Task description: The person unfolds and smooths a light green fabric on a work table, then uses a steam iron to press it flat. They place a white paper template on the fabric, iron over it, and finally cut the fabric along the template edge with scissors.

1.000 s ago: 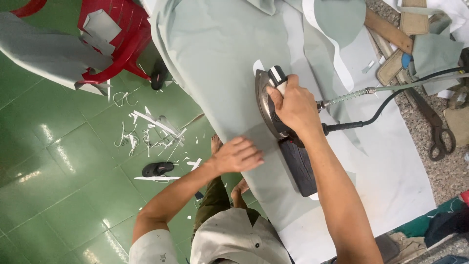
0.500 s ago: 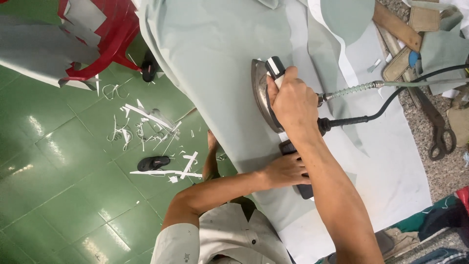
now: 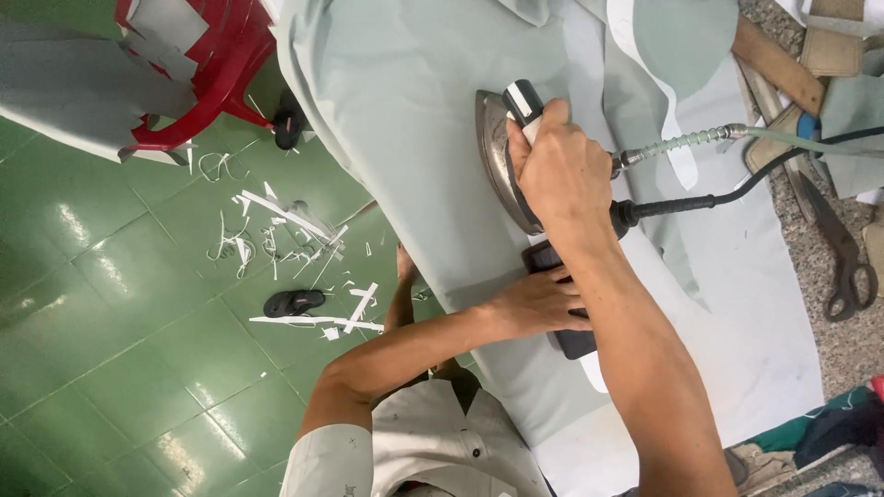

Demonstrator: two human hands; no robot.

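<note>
Head view, single frame

Right hand (image 3: pixel 564 175): fingers wrapped tight round the handle of a steam iron (image 3: pixel 502 158), grip clamped on it; forearm runs down to the lower right edge.

Steam iron: metal soleplate flat on pale grey-green fabric (image 3: pixel 405 110), nose pointing toward the top of the frame; a black cable (image 3: pixel 727 195) and a braided pale hose (image 3: pixel 681 144) leave its rear toward the right.

Left hand (image 3: pixel 545 302): palm down, fingers spread and flat on the fabric, just below the iron, touching a black pad (image 3: pixel 573 342) that lies under the wrist of the other arm; it grasps nothing.

Fabric: spread over the worktop (image 3: pixel 810 267), one edge hanging toward the floor.

Also present: large scissors (image 3: pixel 843 258) at the worktop's right side; wooden blocks (image 3: pixel 778 64) at upper right; red plastic chair (image 3: pixel 216 69) at upper left; white paper scraps (image 3: pixel 295 230) and a dark sandal (image 3: pixel 293 302) on the green tiled floor (image 3: pixel 101 322)
</note>
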